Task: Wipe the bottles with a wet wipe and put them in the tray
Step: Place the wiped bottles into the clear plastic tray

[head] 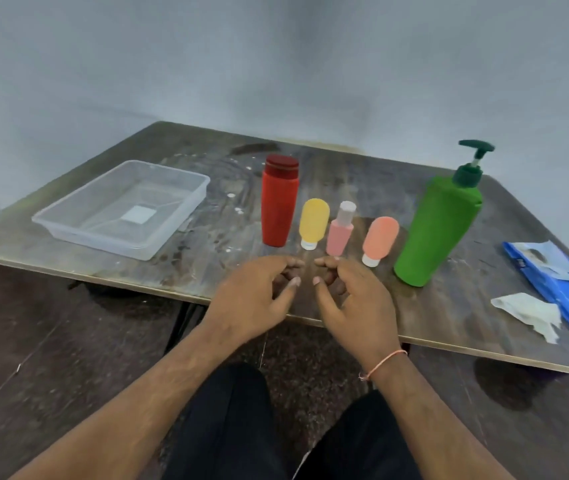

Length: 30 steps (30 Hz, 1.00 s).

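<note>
step: looks like the very start, nothing wiped yet and the tray (68, 221) has no bottles in it, only a pale square at the middle of its floor

hands: left hand (253, 299) and right hand (355, 299) both hover over the near edge of the desk (207, 271), fingers loosely curled toward each other, holding nothing

bottles: five in a row across the middle, all standing: red bottle (279, 204), yellow bottle (313, 223) cap down, pink bottle (340, 228), orange bottle (379, 240) cap down, green pump bottle (439, 223) on the right end

wipes: a loose wet wipe (529, 315) lies crumpled near the right front corner, just beside the blue wipe pack (560, 285)

next move: my guess is the right hand goes over for the wipe first, then the left picks a bottle, probably one of the small ones since they're closest

room: tray sits well apart on the left with open desk between it and the red bottle, so carrying across is easy

watch out: small bottles stand close together and would tip easily; the wipe and pack are right by the desk edge, so a sloppy grab could drag them off
</note>
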Available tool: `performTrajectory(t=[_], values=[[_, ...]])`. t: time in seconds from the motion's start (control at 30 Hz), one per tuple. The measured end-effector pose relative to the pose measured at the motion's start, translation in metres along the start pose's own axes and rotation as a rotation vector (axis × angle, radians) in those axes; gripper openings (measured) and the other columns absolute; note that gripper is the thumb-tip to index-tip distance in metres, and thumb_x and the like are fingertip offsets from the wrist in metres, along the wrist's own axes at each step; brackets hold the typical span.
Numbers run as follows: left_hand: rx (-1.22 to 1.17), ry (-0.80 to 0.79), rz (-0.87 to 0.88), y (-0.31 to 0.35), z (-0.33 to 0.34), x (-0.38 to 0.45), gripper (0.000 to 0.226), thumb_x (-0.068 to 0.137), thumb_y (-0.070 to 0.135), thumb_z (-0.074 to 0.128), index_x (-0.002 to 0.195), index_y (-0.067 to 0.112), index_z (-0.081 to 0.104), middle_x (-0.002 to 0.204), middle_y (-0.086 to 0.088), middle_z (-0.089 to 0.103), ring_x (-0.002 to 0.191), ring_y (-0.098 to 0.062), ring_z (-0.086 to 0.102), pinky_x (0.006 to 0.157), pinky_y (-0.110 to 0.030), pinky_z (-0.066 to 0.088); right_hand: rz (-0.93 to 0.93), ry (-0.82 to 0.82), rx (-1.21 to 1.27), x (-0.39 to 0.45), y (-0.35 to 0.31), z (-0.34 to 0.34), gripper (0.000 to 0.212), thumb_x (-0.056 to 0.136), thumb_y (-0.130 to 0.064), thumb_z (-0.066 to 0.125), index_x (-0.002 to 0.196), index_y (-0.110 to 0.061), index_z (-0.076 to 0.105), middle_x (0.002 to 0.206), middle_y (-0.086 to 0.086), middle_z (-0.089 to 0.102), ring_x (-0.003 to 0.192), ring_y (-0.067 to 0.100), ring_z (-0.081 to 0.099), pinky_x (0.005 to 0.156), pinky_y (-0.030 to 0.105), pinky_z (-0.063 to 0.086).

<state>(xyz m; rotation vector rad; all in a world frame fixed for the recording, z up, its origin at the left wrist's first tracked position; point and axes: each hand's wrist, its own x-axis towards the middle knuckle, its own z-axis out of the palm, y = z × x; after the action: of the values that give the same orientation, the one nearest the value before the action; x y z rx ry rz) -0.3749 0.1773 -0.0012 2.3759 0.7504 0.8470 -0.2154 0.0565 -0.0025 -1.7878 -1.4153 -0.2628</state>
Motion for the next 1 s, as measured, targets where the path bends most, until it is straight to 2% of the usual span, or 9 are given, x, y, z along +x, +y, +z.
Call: performTrajectory(t=[0.13, 0.2, 0.3, 0.4, 0.47, 0.57, 0.63, 0.83, 1.0], values=[[0.006, 0.101, -0.059, -0.014, -0.020, 0.025, 0.027, 0.095, 0.036, 0.072, 0.122, 0.037, 0.070, 0.099, 0.022, 0.069, 0.086, 0.008, 0.063, 0.074, -0.014, 0.051, 0.062, 0.010, -0.020, 0.024, 0.003, 0.015, 0.027, 0.098, -0.034, 0.070, 0.125, -0.031, 0.071, 0.103, -0.015, 0.073, 0.089, 0.010, 0.069, 0.073, 0.040, 0.058], [-0.028, 0.153, -0.105, -0.022, -0.032, 0.039, 0.025, 0.091, 0.034, 0.077, 0.114, 0.036, 0.068, 0.091, 0.018, 0.064, 0.073, 0.001, 0.060, 0.063, -0.011, 0.045, 0.090, -0.006, -0.014, 0.039, 0.003, 0.018, 0.028, 0.099, -0.037, 0.068, 0.126, -0.033, 0.070, 0.094, -0.015, 0.073, 0.078, 0.010, 0.069, 0.067, 0.039, 0.058], [-0.183, 0.181, -0.239, -0.030, -0.048, 0.054, 0.027, 0.085, 0.043, 0.078, 0.107, 0.036, 0.064, 0.091, 0.010, 0.063, 0.072, -0.012, 0.065, 0.055, -0.021, 0.052, 0.134, -0.061, -0.013, 0.061, -0.002, 0.010, 0.029, 0.099, -0.039, 0.068, 0.128, -0.037, 0.068, 0.085, -0.015, 0.070, 0.069, 0.010, 0.067, 0.061, 0.039, 0.057], [-0.293, 0.140, -0.370, -0.030, -0.059, 0.066, 0.036, 0.079, 0.046, 0.078, 0.109, 0.035, 0.062, 0.097, 0.007, 0.066, 0.089, -0.015, 0.070, 0.060, -0.028, 0.058, 0.189, -0.128, -0.071, 0.086, -0.008, -0.009, 0.028, 0.098, -0.043, 0.068, 0.126, -0.037, 0.068, 0.073, -0.011, 0.066, 0.064, 0.013, 0.065, 0.054, 0.039, 0.054], [-0.314, 0.077, -0.430, -0.026, -0.065, 0.074, 0.047, 0.077, 0.043, 0.085, 0.116, 0.038, 0.058, 0.104, 0.008, 0.065, 0.090, -0.015, 0.070, 0.061, -0.034, 0.059, 0.214, -0.173, -0.103, 0.100, -0.015, -0.023, 0.028, 0.099, -0.045, 0.066, 0.124, -0.035, 0.069, 0.074, -0.011, 0.066, 0.066, 0.015, 0.067, 0.054, 0.041, 0.055], [-0.246, -0.040, -0.506, -0.022, -0.078, 0.089, 0.071, 0.074, 0.044, 0.092, 0.133, 0.040, 0.053, 0.113, 0.013, 0.061, 0.089, -0.011, 0.067, 0.064, -0.031, 0.059, 0.238, -0.250, -0.116, 0.121, -0.026, -0.045, 0.028, 0.100, -0.045, 0.064, 0.123, -0.032, 0.072, 0.096, -0.010, 0.075, 0.089, 0.017, 0.072, 0.070, 0.043, 0.059], [-0.217, -0.106, -0.524, -0.019, -0.089, 0.099, 0.083, 0.072, 0.047, 0.093, 0.141, 0.042, 0.048, 0.116, 0.019, 0.057, 0.089, -0.009, 0.066, 0.070, -0.032, 0.060, 0.232, -0.303, -0.117, 0.136, -0.034, -0.057, 0.027, 0.101, -0.043, 0.064, 0.121, -0.028, 0.073, 0.103, -0.009, 0.074, 0.096, 0.019, 0.070, 0.077, 0.042, 0.058], [-0.154, -0.291, -0.557, 0.003, -0.132, 0.130, 0.102, 0.072, 0.044, 0.094, 0.155, 0.042, 0.034, 0.141, 0.020, 0.046, 0.115, -0.006, 0.060, 0.087, -0.036, 0.062, 0.171, -0.390, -0.197, 0.178, -0.055, -0.087, 0.028, 0.096, -0.040, 0.070, 0.118, -0.023, 0.073, 0.102, -0.005, 0.067, 0.098, 0.027, 0.058, 0.079, 0.043, 0.055], [-0.136, -0.396, -0.522, 0.017, -0.151, 0.159, 0.110, 0.066, 0.056, 0.087, 0.158, 0.044, 0.029, 0.156, 0.014, 0.038, 0.134, -0.014, 0.052, 0.109, -0.045, 0.052, 0.233, -0.563, -0.310, 0.211, -0.053, -0.085, 0.041, 0.087, -0.049, 0.073, 0.123, -0.031, 0.065, 0.127, -0.007, 0.059, 0.122, 0.026, 0.053, 0.087, 0.049, 0.056]])
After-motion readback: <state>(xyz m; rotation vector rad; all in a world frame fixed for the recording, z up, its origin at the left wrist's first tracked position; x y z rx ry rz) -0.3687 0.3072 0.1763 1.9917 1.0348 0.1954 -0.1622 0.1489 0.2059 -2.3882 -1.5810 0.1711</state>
